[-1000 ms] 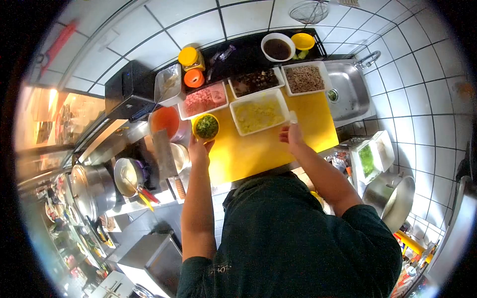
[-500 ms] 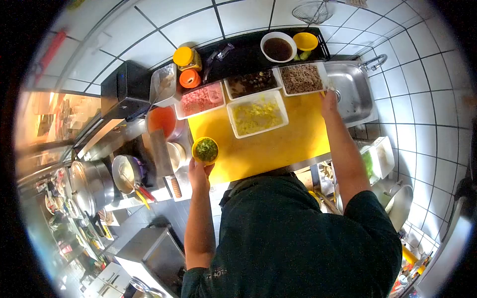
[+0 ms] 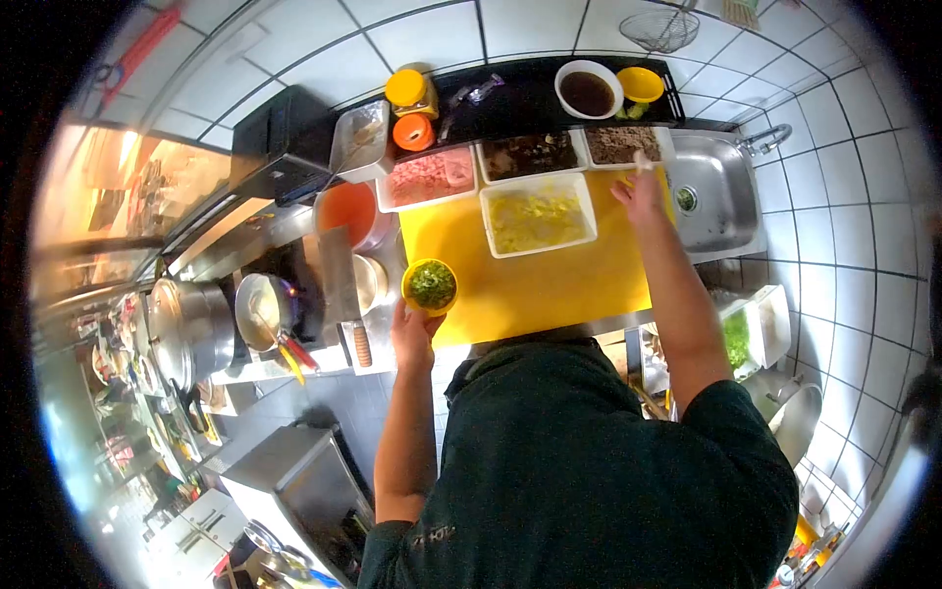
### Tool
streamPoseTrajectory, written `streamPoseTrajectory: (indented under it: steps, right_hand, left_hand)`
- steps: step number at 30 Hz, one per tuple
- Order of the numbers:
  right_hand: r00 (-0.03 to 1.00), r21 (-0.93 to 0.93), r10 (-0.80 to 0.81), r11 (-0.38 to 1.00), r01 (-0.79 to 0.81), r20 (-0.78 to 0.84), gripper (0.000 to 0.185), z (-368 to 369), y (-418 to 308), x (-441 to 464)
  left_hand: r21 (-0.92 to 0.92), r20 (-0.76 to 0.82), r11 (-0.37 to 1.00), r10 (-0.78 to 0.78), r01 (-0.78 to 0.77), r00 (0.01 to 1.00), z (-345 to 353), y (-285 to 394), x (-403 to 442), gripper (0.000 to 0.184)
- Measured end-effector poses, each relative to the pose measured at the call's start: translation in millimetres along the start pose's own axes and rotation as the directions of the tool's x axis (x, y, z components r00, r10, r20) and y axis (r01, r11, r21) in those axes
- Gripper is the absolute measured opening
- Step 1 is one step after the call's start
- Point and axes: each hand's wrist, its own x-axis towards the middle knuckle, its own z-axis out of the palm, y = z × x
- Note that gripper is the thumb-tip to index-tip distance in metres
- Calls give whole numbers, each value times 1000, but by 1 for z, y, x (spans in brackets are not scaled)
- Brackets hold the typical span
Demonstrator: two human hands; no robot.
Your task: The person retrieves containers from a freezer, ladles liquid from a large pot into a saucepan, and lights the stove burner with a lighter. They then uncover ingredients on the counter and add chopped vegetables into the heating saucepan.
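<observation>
My left hand (image 3: 414, 336) is closed round a small yellow bowl (image 3: 407, 288) of chopped greens, held over the left edge of the yellow cutting board (image 3: 530, 299). Toward the board's far right corner reaches my right hand (image 3: 642, 196), its fingers apart at the front edge of a white tub of brown minced filling (image 3: 624, 145). A pale patch shows at its fingertips, too blurred to name. Beside that tub is one with dark chopped pieces (image 3: 530, 155), then one with pink chopped meat (image 3: 428, 177). A tub of yellow pieces (image 3: 538, 218) sits on the board.
At right is a steel sink (image 3: 721, 216). A cleaver (image 3: 339, 280), a pot of orange liquid (image 3: 347, 214) and a pan (image 3: 260, 312) are to the left. A bowl of dark sauce (image 3: 589, 90) and lidded jars (image 3: 411, 91) stand behind.
My right hand has moved left from the sink's edge to the minced filling, and its fingers have spread. My left hand still holds the bowl. The whole view has shifted slightly.
</observation>
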Motion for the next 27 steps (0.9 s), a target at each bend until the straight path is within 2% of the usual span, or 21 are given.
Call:
streamPoseTrajectory:
  steps: [1,2,3,6,9,12,15,18,19,21,23,27]
  right_hand:
    - [977,-399,-154,895,202,150,45,-5,12,3]
    - [910,-685,-230,601,412,346,45,-14,26,4]
    - [812,-794,-209,182,580,545,46,-21,38,3]
    - [620,-606,-302,152,781,724,51,-28,74,-39]
    - [691,-607,-247,339,718,679,56,-30,85,-70]
    - [812,-602,-81,629,492,578,55,-20,93,-114]
    - [800,-574,-141,625,529,583,51,-8,130,-136]
    - [856,-488,-79,794,363,510,50,27,162,-143]
    - [874,-509,-48,797,325,483,46,46,146,-168]
    - [881,-419,4,881,221,473,44,72,158,-171]
    - [884,-285,3,947,148,467,40,89,184,-158]
    - [882,-267,61,961,74,466,46,87,165,-185]
  left_hand:
    - [-5,19,1000,19,-19,1000,-3,1,-2,52]
    - [-6,11,1000,23,-23,1000,-6,1,-5,52]
    - [-10,2,1000,26,-26,1000,-6,5,-12,51]
    - [14,-6,999,38,-38,999,-16,11,-34,49]
    - [27,-25,999,35,-34,999,-25,20,-53,48]
    - [0,-41,998,69,-69,997,-42,25,-68,48]
    - [-46,-91,995,89,-94,992,-53,33,-84,48]
    - [-33,-105,992,117,-121,988,-62,38,-95,49]
    - [-19,-110,993,117,-120,987,-64,39,-97,50]
    - [13,-114,993,117,-116,987,-63,39,-101,51]
    - [49,-62,991,125,-122,990,-53,43,-105,53]
    - [107,55,991,77,-82,996,-19,45,-99,53]
